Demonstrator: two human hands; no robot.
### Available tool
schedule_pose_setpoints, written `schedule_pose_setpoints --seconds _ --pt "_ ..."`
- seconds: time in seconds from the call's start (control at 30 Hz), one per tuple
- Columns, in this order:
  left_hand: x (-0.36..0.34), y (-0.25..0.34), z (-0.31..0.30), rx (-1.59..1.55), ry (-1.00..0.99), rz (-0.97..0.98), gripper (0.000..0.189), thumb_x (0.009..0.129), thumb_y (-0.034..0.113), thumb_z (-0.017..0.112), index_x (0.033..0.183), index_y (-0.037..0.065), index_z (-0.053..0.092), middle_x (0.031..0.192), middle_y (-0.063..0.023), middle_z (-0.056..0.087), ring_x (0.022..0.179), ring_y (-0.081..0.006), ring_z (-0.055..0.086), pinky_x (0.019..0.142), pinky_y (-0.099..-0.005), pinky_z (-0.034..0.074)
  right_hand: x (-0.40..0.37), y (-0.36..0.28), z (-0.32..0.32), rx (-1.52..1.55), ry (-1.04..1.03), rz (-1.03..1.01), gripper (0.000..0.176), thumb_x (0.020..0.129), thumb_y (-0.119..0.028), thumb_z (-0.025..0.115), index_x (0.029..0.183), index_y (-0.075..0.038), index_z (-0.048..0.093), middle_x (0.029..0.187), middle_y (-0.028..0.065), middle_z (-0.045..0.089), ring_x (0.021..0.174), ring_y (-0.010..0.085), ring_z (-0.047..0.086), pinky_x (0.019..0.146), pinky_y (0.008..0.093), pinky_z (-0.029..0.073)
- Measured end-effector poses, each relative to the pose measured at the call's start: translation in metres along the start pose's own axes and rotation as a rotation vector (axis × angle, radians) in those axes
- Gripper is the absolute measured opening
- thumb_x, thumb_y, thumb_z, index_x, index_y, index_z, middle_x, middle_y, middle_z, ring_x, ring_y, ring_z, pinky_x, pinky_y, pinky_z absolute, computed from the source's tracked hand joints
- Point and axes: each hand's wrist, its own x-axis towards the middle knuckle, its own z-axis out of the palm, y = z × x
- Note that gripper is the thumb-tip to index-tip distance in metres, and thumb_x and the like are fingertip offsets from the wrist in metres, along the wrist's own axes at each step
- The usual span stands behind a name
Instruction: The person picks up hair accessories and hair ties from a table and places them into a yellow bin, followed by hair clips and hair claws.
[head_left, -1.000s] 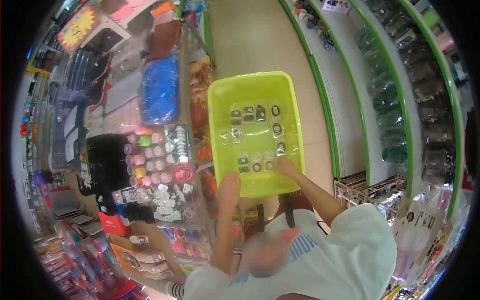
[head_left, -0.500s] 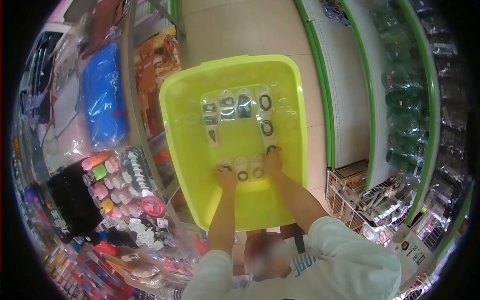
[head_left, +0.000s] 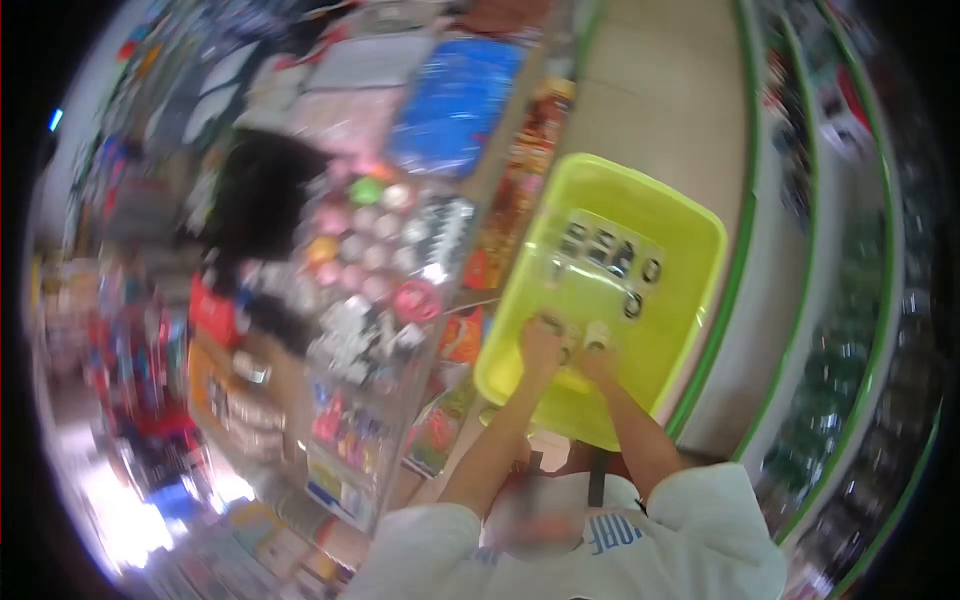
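A yellow-green plastic tub (head_left: 690,340) stands in front of me, with several small clear packets inside. A row of packets with dark contents (head_left: 600,250) lies toward its far side. Two packets with black rings lie at the right, one of them the upper ring packet (head_left: 651,270). Low in the tub, my left hand (head_left: 542,345) is at a packet, its fingers curled and blurred. Beside it my right hand (head_left: 598,365) has its fingers closed at the bottom of a ring packet (head_left: 597,337). Another packet (head_left: 569,340) shows between the hands.
To the left, a display table holds a blue plastic-wrapped bundle (head_left: 458,105), small pink and orange items (head_left: 350,235) and a black item (head_left: 262,190). Green-edged shelves (head_left: 765,330) with clear green containers (head_left: 835,370) run along the right. Tiled floor (head_left: 650,110) lies beyond the tub.
The view has swung left, so the tub now appears farther right and tilted. My right hand has shifted left from the right-hand column, closer to my left hand.
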Motion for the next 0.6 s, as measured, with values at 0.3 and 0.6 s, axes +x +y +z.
schedule_pose_setpoints --seconds 0.3,0.6 --pt "-0.138 -0.035 -0.153 -0.478 -0.030 0.151 0.079 0.081 0.033 0.075 0.138 -0.004 0.034 0.135 -0.0282 0.044 0.128 -0.0417 0.043 0.108 -0.0461 0.036 -0.084 -0.024 -0.092 0.342 -0.177 -0.291 0.041 0.084 -0.030 0.068 0.097 0.005 0.054 0.074 0.0121 0.063 0.051 0.0151 0.054 0.045 0.0298 0.044" --pt "-0.313 -0.190 -0.293 -0.485 0.206 -0.073 0.087 0.076 0.037 0.081 0.140 0.001 0.035 0.127 -0.0229 0.050 0.121 -0.0370 0.051 0.103 -0.0447 0.041 -0.237 -0.077 -0.009 0.370 -0.290 -0.692 0.044 0.088 -0.028 0.071 0.113 0.000 0.049 0.074 0.0063 0.061 0.056 0.0119 0.052 0.049 0.0266 0.041"
